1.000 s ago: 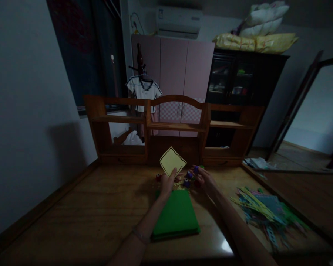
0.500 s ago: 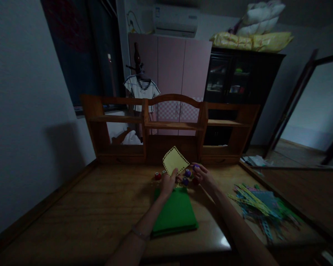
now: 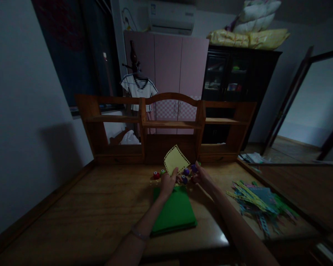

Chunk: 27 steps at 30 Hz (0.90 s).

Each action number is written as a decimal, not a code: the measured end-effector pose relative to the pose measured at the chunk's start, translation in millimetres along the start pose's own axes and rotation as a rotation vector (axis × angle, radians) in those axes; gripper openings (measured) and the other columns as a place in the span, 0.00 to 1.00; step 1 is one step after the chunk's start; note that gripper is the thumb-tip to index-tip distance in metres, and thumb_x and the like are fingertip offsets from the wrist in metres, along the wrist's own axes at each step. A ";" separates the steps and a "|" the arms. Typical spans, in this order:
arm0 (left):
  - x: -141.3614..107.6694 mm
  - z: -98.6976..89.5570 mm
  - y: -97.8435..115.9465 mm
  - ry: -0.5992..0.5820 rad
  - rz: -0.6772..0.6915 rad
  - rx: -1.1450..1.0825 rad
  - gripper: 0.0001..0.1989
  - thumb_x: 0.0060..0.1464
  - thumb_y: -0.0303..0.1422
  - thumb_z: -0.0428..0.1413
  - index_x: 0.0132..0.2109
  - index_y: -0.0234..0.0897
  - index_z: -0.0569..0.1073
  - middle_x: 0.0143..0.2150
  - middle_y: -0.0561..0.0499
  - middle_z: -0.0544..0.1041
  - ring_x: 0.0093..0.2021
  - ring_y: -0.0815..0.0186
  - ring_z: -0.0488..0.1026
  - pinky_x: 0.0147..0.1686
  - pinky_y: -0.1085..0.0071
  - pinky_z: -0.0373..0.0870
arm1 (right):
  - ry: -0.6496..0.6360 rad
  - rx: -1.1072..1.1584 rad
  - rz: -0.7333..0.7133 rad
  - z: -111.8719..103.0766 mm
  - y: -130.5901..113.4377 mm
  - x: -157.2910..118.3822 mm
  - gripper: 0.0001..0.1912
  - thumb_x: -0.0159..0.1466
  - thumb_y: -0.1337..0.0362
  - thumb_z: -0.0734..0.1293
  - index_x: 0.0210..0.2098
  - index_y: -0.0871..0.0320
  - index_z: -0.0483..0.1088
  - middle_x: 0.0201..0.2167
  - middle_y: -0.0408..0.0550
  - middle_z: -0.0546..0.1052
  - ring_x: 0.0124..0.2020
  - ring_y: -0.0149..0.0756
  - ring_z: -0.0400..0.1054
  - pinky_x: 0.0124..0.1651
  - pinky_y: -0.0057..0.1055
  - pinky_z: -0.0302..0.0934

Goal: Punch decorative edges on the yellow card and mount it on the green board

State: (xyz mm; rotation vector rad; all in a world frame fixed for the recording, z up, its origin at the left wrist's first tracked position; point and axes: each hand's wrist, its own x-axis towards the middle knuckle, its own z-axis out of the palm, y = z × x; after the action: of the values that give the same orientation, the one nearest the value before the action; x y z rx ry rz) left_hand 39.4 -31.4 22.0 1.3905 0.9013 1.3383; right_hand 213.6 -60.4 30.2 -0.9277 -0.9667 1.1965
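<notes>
My left hand (image 3: 168,181) pinches the lower corner of a yellow paper square (image 3: 175,159) with a row of punched holes along its edges. The sheet is raised above the desk. To its right, my right hand (image 3: 202,176) is at a purple punch (image 3: 194,168), with a bit of green showing by the fingertips; whether the fingers grip it is hard to make out. Between and around the hands lie a red punch (image 3: 156,175), a green one (image 3: 162,172) and more purple ones (image 3: 186,171). A green folder-like block (image 3: 174,212) rests on the desk below my left hand.
The wooden desk (image 3: 100,207) has a raised edge and a shelf unit (image 3: 170,125) at its back. A pile of cut paper strips (image 3: 255,197) in yellow, blue, green and pink lies at the right. Behind stand pink cabinets (image 3: 166,66) and a dark cabinet (image 3: 238,74).
The purple punch that was at my right fingertips is now lower, beside the others, and my right hand has shifted slightly. My left hand still holds the yellow sheet. The camera view has moved a little.
</notes>
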 end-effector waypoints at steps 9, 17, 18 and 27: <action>-2.2 -0.3 2.8 -0.056 0.022 0.046 0.19 0.53 0.46 0.54 0.32 0.32 0.78 0.21 0.45 0.77 0.17 0.63 0.72 0.20 0.71 0.68 | -0.070 -0.176 -0.028 4.5 1.2 -1.3 0.27 0.56 0.40 0.63 0.25 0.60 0.66 0.15 0.38 0.61 0.14 0.23 0.49 0.17 0.24 0.42; -2.7 1.4 4.9 -0.069 -0.014 0.031 0.20 0.52 0.46 0.55 0.37 0.32 0.77 0.26 0.44 0.79 0.15 0.64 0.70 0.16 0.70 0.65 | -0.102 -0.247 -0.049 4.7 5.2 -1.5 0.24 0.56 0.41 0.63 0.28 0.59 0.66 0.16 0.37 0.63 0.15 0.23 0.50 0.18 0.24 0.41; -2.4 1.6 4.6 -0.069 -0.013 0.027 0.20 0.52 0.46 0.55 0.38 0.31 0.77 0.26 0.44 0.79 0.15 0.64 0.70 0.16 0.70 0.65 | -0.099 -0.249 -0.049 5.1 6.1 -1.3 0.24 0.56 0.41 0.64 0.29 0.58 0.66 0.17 0.38 0.64 0.15 0.23 0.50 0.18 0.24 0.41; -2.0 0.8 3.1 -0.064 0.020 0.057 0.21 0.53 0.47 0.54 0.37 0.31 0.77 0.25 0.44 0.79 0.15 0.64 0.70 0.16 0.71 0.66 | -0.141 -0.248 -0.044 11.7 5.5 -6.8 0.23 0.58 0.43 0.62 0.30 0.58 0.67 0.19 0.38 0.65 0.17 0.24 0.51 0.18 0.24 0.43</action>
State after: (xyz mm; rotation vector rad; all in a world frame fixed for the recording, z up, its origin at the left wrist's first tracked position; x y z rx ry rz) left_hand 39.5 -34.2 24.5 1.4818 0.8912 1.2844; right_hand 200.2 -65.6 28.0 -1.0209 -1.2634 1.1328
